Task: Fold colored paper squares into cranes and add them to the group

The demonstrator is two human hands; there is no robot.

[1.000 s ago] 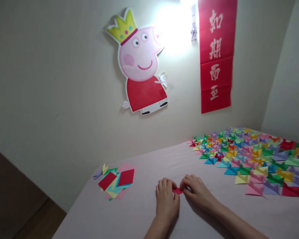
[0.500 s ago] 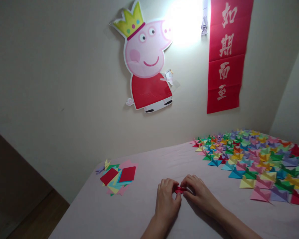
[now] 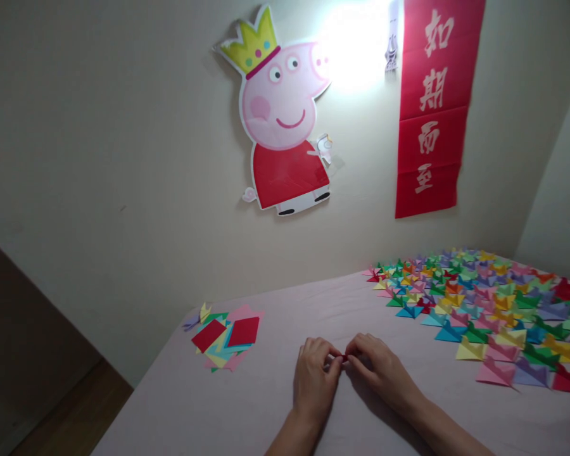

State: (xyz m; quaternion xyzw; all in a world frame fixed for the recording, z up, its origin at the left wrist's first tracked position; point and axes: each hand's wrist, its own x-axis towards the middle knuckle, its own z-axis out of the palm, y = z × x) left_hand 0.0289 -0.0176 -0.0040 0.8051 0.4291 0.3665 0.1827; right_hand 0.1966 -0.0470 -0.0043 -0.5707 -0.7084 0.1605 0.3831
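A small folded piece of red paper (image 3: 345, 358) is pinched between my two hands, just above the pink cloth of the table (image 3: 266, 411). My left hand (image 3: 316, 370) grips its left end between thumb and fingers. At its right end, my right hand (image 3: 377, 364) closes thumb and fingertips on it. Most of the paper is hidden behind the fingertips, so its folds cannot be made out.
Many folded paper cranes (image 3: 496, 370) in several colours stand in rows on the right. Loose coloured paper squares (image 3: 243, 331) lie in a pile on the left, beside a yellow folded paper (image 3: 204, 311) and a purple one (image 3: 191, 322). A wall (image 3: 171, 190) rises behind.
My fingers have closed further over the red paper, so less of it shows. Both hands have come slightly closer together; the view has shifted a little.
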